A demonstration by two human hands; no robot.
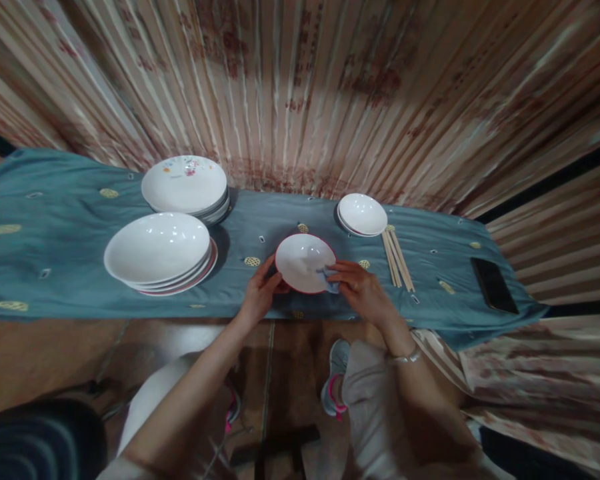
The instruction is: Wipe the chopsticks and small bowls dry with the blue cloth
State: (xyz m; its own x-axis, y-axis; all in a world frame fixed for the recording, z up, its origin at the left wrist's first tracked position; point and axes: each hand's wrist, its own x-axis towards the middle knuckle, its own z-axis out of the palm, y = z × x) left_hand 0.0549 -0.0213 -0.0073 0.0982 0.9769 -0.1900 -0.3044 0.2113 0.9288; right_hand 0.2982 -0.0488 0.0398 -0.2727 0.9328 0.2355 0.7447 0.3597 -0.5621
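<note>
A white bowl with a red rim (300, 260) is tilted toward me above the front part of the cloth-covered table. My left hand (261, 288) grips its left side, with the thumb near the rim and the other fingers partly behind it. At the bowl's lower right, my right hand (357, 285) is closed on a small blue cloth (329, 280), which is pressed against the inside near the rim. Behind and to the right of the held bowl stands a short stack of small white bowls (363, 213).
Several chopsticks (397, 260) lie right of the small bowls. A dark phone (494, 285) rests near the table's right end. On the left stand a stack of large white bowls (157, 250) and a stack of flowered plates (185, 187). A pleated curtain (290, 93) hangs behind the table (70, 200).
</note>
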